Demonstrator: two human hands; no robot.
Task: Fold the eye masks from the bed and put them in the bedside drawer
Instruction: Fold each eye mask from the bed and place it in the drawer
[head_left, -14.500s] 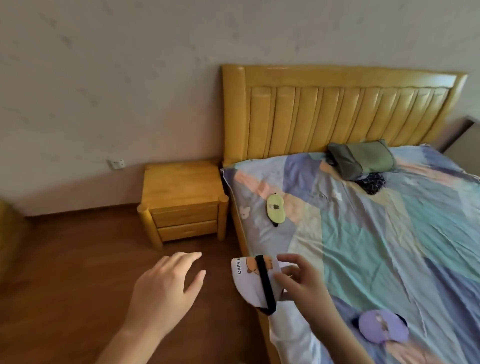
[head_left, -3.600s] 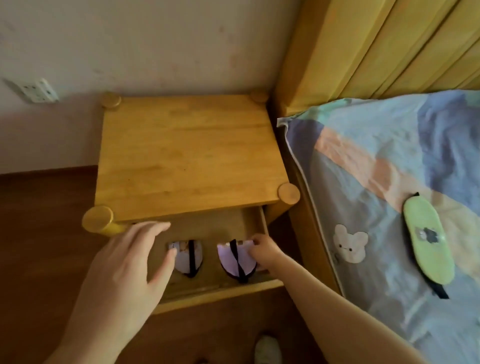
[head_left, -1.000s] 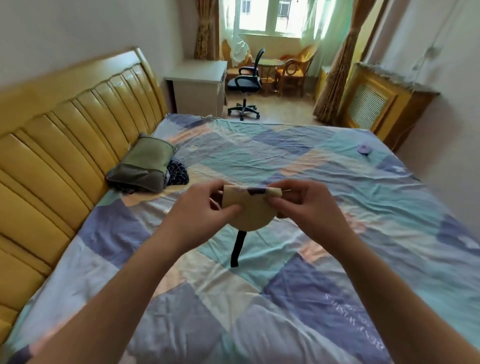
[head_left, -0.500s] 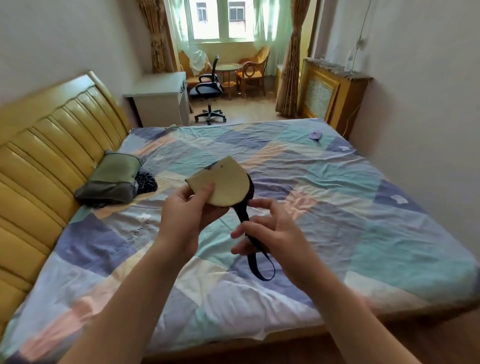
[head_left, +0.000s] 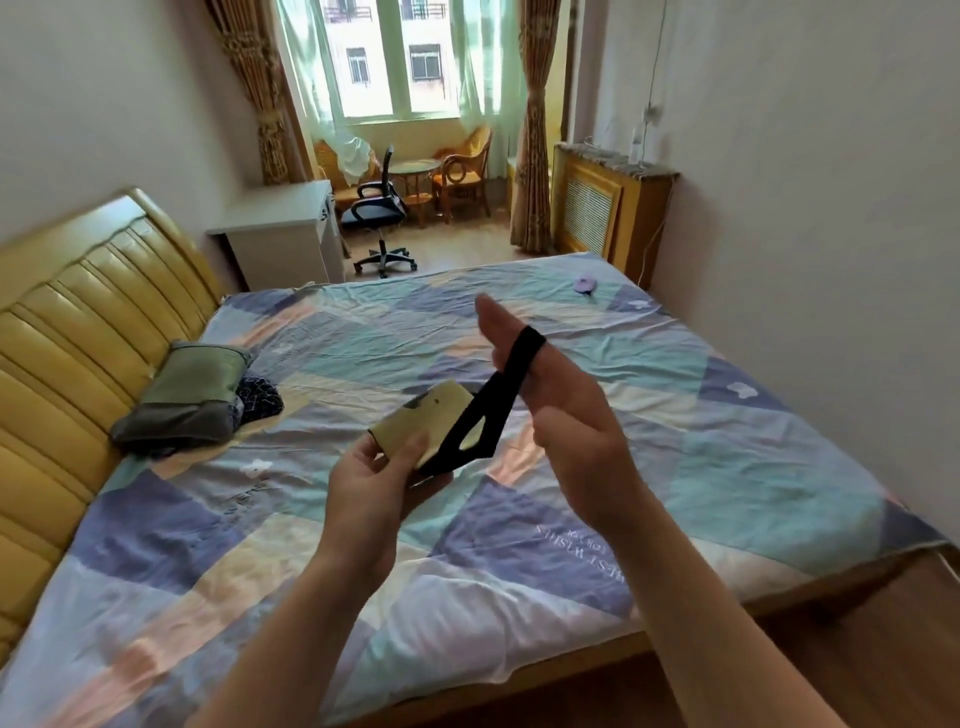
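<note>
My left hand (head_left: 382, 483) pinches a folded yellow-green eye mask (head_left: 423, 423) above the middle of the bed (head_left: 727, 467). Its black elastic strap (head_left: 501, 400) is stretched up and to the right, looped over the fingers of my right hand (head_left: 561, 410), whose palm is spread and fingers point up. A small purple eye mask (head_left: 586, 283) lies far away near the bed's far right corner. The bedside drawer is out of view.
A green pillow (head_left: 187, 400) with dark cloth beside it lies against the yellow headboard (head_left: 78, 332). Beyond the bed stand a white desk (head_left: 280, 234), an office chair (head_left: 379, 208), wicker chairs and a radiator cover (head_left: 597, 208). Wood floor shows bottom right.
My right hand has risen and pulled the black strap taut over its fingers. The left hand has lowered and tilted the folded mask. The view has swung further toward the window.
</note>
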